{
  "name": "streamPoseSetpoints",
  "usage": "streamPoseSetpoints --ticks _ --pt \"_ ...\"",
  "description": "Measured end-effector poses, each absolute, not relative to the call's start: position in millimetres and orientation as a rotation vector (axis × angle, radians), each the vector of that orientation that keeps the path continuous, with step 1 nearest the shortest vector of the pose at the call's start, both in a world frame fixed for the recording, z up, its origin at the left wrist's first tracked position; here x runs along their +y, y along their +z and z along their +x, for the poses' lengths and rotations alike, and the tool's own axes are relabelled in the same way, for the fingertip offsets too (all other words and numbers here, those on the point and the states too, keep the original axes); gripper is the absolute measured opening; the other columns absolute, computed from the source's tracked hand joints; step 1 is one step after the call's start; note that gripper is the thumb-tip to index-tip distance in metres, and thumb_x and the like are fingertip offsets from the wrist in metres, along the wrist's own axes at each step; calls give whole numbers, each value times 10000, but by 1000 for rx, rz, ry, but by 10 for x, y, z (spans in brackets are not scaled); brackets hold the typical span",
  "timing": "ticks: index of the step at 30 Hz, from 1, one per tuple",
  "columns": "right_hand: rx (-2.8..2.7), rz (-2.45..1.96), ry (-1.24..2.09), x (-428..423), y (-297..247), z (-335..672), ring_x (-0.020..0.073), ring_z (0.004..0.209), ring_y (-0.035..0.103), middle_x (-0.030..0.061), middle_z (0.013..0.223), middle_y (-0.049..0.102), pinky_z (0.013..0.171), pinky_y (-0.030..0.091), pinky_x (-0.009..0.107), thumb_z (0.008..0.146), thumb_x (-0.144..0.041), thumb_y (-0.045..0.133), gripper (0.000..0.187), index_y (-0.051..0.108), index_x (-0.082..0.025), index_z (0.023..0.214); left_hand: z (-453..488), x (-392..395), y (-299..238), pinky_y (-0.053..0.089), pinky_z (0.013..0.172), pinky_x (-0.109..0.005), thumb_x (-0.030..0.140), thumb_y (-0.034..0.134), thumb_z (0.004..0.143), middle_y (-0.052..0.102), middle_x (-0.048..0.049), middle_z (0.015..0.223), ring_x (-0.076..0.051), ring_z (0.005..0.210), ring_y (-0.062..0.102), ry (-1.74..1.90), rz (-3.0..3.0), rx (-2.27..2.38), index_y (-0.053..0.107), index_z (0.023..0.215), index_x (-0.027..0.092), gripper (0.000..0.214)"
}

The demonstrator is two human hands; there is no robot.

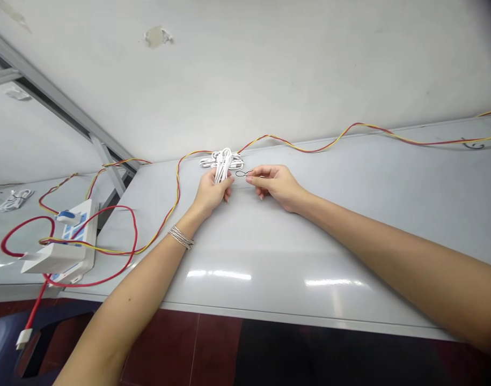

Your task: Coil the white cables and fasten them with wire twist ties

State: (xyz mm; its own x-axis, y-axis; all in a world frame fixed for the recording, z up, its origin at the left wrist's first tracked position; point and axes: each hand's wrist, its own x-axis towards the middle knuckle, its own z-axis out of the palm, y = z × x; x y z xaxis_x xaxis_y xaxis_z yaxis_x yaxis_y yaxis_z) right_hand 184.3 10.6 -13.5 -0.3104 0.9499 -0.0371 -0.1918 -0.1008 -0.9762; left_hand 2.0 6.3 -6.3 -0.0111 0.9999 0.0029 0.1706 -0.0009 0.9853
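Observation:
My left hand (211, 193) grips a coiled bundle of white cable (223, 163) upright, just above the fingers. My right hand (275, 187) pinches a thin black wire loop (241, 173) between thumb and fingertips, a short way to the right of the bundle. The loop looks like a small twist tie, though it is too thin to be sure. A red-and-yellow twin wire (309, 145) runs behind the bundle along the far side of the light grey table (269, 252). A metal bracelet (181, 237) circles my left wrist.
To the left stands a white power unit with blue labels (64, 241), looped with red cable (104, 269). Another bundled white cable (14, 200) lies beyond it. A grey metal frame (56, 102) crosses the upper left. A white plug (23, 339) hangs below the table edge.

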Motion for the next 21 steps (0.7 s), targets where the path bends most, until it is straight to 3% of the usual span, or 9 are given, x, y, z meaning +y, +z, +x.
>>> streamPoseSetpoints --ticks 21 --pt "-1253 -963 1552 114 -147 1835 88 481 494 -19 560 572 451 423 224 686 -382 851 298 715 -146 809 19 58 -54 402 398 -192 194 692 762 508 57 524 -89 427 485 1112 1334 1350 543 863 162 183"
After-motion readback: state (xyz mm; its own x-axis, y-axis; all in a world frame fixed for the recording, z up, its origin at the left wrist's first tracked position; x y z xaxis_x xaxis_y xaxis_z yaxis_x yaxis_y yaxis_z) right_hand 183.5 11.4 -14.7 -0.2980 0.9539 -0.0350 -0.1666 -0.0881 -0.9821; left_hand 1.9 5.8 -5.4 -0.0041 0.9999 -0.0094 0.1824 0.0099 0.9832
